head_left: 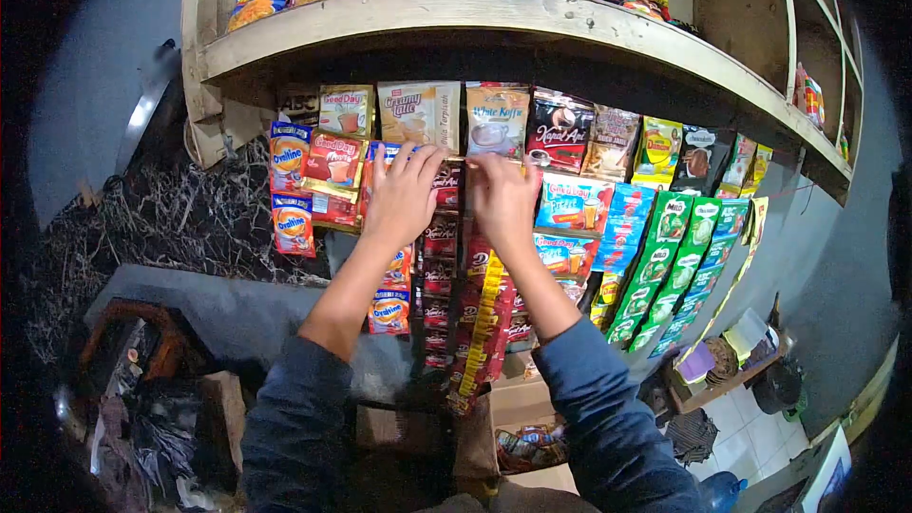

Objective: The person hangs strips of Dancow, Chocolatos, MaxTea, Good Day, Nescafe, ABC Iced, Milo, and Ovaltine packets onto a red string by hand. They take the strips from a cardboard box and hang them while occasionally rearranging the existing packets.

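**Reaching both hands into the hanging sachet strips**

Watching the head view, I see both arms in blue sleeves rise from 6 o'clock toward the middle of the frame. The left hand (404, 198) lies flat against the hanging packets with its fingers spread wide, clamped on nothing. The right hand (503, 195) sits just beside it at 3 o'clock, fingers curled in toward the top of a strip. I cannot tell whether it pinches anything.

Between the two hands hangs the dark red sachet strip (442, 237), running from the fingertips down toward 6 o'clock. Its top end touches both hands. A yellow-red strip (484, 323) hangs beside it, below the right wrist, and a blue Ovaltine strip (389, 309) hangs under the left wrist.

At 12 o'clock from the hands, the Creamy Latte sachet (418, 114) and the White Koffie sachet (496, 119) hang side by side beneath the wooden shelf (494, 14), which carries more packets on top. The Kapal Api sachet (559, 128) hangs at 2 o'clock from the right hand. The Good Day sachets (334, 160) hang at 9 o'clock from the left hand. Green Milo strips (670, 266) hang well apart at 3 o'clock. A cardboard box (522, 427) stands at 6 o'clock between the sleeves.
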Demonstrator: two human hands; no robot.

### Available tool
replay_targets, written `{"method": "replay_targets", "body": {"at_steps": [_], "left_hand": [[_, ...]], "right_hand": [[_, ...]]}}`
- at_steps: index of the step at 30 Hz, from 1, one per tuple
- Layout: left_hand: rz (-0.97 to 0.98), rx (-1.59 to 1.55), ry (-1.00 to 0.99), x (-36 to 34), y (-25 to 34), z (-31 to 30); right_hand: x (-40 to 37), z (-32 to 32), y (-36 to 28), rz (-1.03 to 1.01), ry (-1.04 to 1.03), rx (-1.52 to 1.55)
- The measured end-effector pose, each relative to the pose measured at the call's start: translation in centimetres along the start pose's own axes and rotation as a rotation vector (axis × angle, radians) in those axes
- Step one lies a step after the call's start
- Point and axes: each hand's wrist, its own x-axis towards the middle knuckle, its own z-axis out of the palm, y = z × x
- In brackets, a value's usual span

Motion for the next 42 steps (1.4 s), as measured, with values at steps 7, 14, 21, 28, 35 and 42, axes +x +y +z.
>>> {"method": "replay_targets", "body": {"at_steps": [7,14,21,28,35,42], "left_hand": [[0.012,0.012,0.009,0.1,0.1,-0.2],[0.007,0.031,0.016,-0.1,0.2,0.0],[0.029,0.038,-0.032,0.1,0.4,-0.4],[0.015,0.050,-0.006,0.2,0.9,-0.3],[0.010,0.077,0.008,0.7,1.2,-0.6],[0.006,0.067,0.033,0.5,1.2,-0.3]], "right_hand": [[-1.5,-2.6,3.9,0.088,0.103,-0.275],[-1.6,-2.0,3.6,0.042,0.075,-0.328],[-0.9,-1.5,2.9,0.061,0.042,-0.329],[0.0,0.2,2.3,0.003,0.031,-0.335],[-2.4,-4.1,3.9,0.178,0.210,-0.352],[-4.7,-6.7,9.7,0.602,0.316,-0.322]]}}
